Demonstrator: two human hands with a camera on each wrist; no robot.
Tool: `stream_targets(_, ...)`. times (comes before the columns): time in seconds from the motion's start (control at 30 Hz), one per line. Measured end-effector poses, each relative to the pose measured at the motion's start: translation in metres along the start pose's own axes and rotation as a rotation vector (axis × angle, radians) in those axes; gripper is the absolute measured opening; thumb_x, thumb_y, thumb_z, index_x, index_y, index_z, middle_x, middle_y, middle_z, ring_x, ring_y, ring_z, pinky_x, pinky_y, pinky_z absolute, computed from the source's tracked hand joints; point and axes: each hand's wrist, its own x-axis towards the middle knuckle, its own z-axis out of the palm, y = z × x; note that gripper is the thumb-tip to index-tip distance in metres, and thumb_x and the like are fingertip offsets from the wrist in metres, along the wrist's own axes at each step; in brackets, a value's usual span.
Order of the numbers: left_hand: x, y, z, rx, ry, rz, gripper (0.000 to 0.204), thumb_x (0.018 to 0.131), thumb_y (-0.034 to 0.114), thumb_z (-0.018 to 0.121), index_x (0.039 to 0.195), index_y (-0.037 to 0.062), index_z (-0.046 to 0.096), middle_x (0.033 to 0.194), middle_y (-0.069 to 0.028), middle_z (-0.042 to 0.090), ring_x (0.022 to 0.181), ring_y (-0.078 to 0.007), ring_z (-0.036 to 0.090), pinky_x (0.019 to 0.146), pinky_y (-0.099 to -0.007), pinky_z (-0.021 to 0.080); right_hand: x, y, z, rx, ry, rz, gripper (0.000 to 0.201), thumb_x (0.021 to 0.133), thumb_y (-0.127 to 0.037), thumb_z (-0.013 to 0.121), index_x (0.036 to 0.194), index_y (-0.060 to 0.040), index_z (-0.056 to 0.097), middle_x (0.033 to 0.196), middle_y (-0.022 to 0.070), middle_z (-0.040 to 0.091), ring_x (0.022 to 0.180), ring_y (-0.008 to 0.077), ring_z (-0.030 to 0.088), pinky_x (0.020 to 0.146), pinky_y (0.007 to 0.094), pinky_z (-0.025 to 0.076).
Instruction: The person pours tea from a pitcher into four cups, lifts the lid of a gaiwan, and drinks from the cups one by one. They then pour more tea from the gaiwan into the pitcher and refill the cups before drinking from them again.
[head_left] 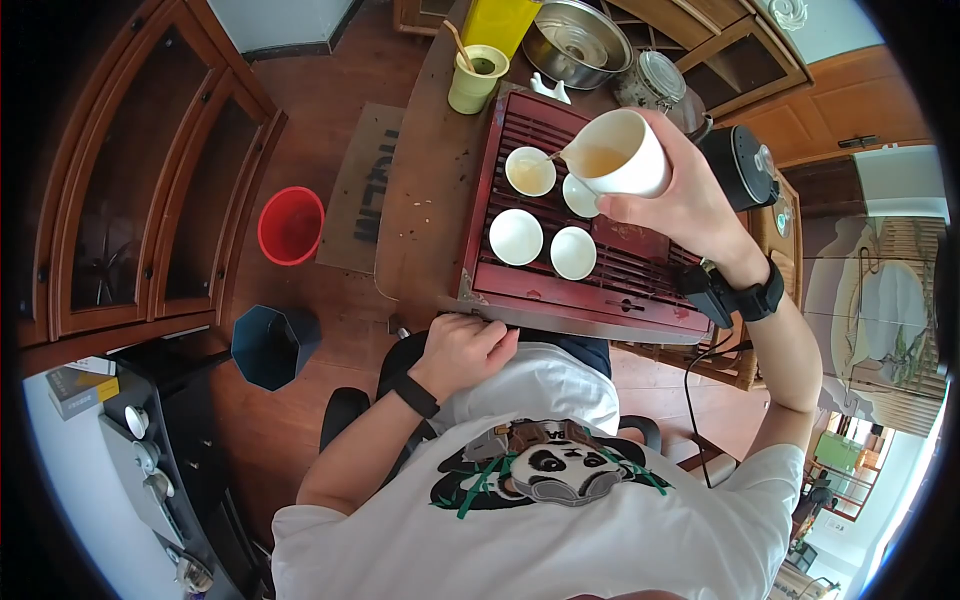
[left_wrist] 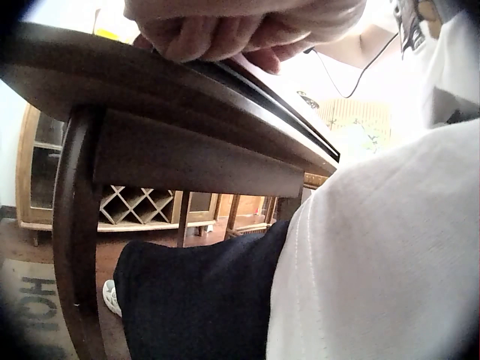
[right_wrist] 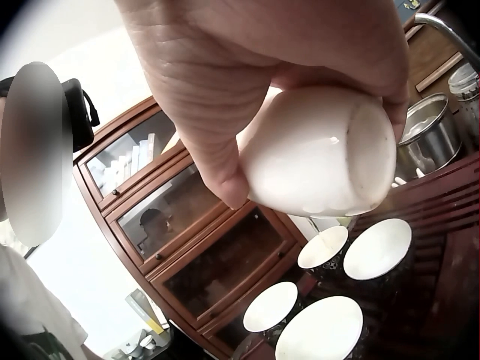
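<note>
My right hand (head_left: pixel 690 195) grips a white tea pitcher (head_left: pixel 642 172) and holds it tilted to the left over the tea tray (head_left: pixel 540 292). Pale tea runs from its spout into the far left cup (head_left: pixel 530 176), which has tea in it. Another white cup (head_left: pixel 579 196) stands partly hidden beneath the pitcher. Two nearer cups, the left one (head_left: pixel 516 238) and the right one (head_left: pixel 573 254), look bare inside. In the right wrist view the thumb presses the pitcher's side (right_wrist: pixel 307 157). My left hand (head_left: pixel 462 352) rests at the table's near edge, fingers loosely bent, holding nothing.
Behind the tray stand a pale green pot (head_left: pixel 474 85) with a wooden-handled tool, a steel basin (head_left: pixel 577 45) and a glass jar (head_left: pixel 655 82). A black kettle (head_left: pixel 738 165) is at the right. On the floor at left are a red bin (head_left: pixel 291 226) and a blue bin (head_left: pixel 272 347).
</note>
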Motion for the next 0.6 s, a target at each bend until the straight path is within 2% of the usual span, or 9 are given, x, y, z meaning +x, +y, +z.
stream_targets(0.07, 0.0, -0.001, 0.001, 0.002, 0.0, 0.003, 0.028, 0.079, 0.012, 0.077, 0.062, 0.009, 0.055, 0.053, -0.0051, 0.058, 0.047, -0.0241, 0.06, 0.047, -0.0365, 0.047, 0.001, 0.003, 0.002, 0.008, 0.001, -0.005, 0.073, 0.075, -0.024, 0.09, 0.133, 0.001, 0.054, 0.117, 0.0085, 0.066, 0.11, 0.0155, 0.062, 0.099, 0.0326, 0.05)
stream_targets(0.13, 0.0, -0.001, 0.002, 0.005, -0.001, 0.005, 0.028, 0.079, 0.012, 0.077, 0.062, 0.009, 0.055, 0.053, -0.0052, 0.058, 0.048, -0.024, 0.06, 0.047, -0.0365, 0.047, 0.002, 0.005, 0.005, 0.04, -0.063, 0.055, 0.078, 0.075, -0.024, 0.09, 0.139, -0.0015, 0.05, 0.123, 0.0081, 0.063, 0.117, 0.0176, 0.06, 0.104, 0.0342, 0.047)
stream_targets(0.53, 0.0, -0.001, 0.002, 0.033, 0.03, 0.04, 0.028, 0.079, 0.011, 0.077, 0.062, 0.0088, 0.055, 0.053, -0.0057, 0.057, 0.048, -0.0245, 0.06, 0.047, -0.0365, 0.046, 0.006, 0.011, 0.011, 0.006, -0.075, 0.061, 0.078, 0.076, -0.025, 0.091, 0.138, -0.0002, 0.05, 0.121, 0.0085, 0.064, 0.115, 0.0167, 0.06, 0.103, 0.0342, 0.048)
stream_targets(0.6, -0.001, -0.001, 0.001, -0.016, 0.001, -0.003, 0.028, 0.079, 0.011, 0.077, 0.062, 0.0089, 0.055, 0.053, -0.0056, 0.057, 0.048, -0.0244, 0.06, 0.047, -0.0364, 0.046, 0.005, 0.011, 0.012, 0.035, -0.071, 0.073, 0.078, 0.076, -0.025, 0.091, 0.138, -0.0003, 0.05, 0.122, 0.0084, 0.064, 0.115, 0.0167, 0.06, 0.104, 0.0342, 0.047)
